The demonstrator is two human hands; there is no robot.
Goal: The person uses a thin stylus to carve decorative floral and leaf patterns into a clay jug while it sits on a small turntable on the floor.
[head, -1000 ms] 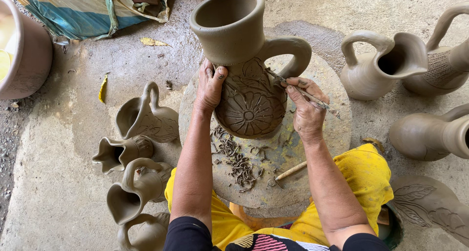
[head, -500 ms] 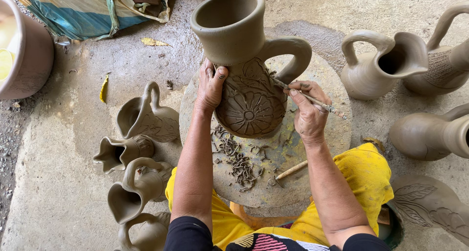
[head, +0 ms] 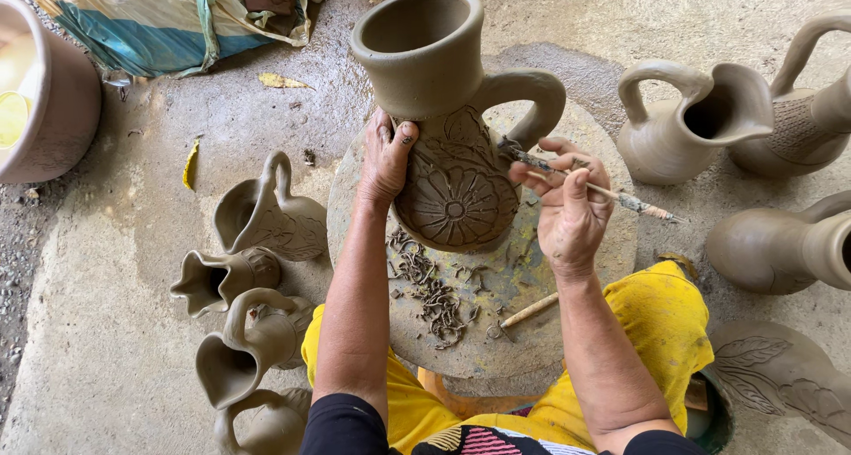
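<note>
Nearest the camera, the person's knees in yellow cloth [head: 660, 331] frame the bottom edge, with both forearms reaching up from six o'clock. Just beyond the knees sits a round stone wheel [head: 496, 340], its near half strewn with dark clay curls [head: 434, 295]; a small wooden-handled tool [head: 527, 313] lies on it at about five o'clock of the wheel's centre. On the middle of the wheel stands a tall unfired clay jug [head: 456, 189], tilted toward the camera, its belly carved with a flower and leaf pattern, its wide mouth at twelve o'clock and its handle curving out at two o'clock. The left hand [head: 386, 158] presses flat against the jug's side at nine o'clock, fingers laid together on the clay and thumb up on the shoulder. The right hand [head: 572, 202] is at three o'clock of the jug, thumb and forefingers pinching a thin carving stick [head: 589, 187] whose tip touches the jug just under the handle. At eight o'clock of the wheel, small clay pitchers [head: 248, 304] cluster on the concrete floor [head: 115, 269]. At two and three o'clock stand larger jugs [head: 683, 123]. Farthest off, a pink tub [head: 62, 101] is at ten o'clock and a crumpled sack [head: 168, 16] at eleven.
</note>
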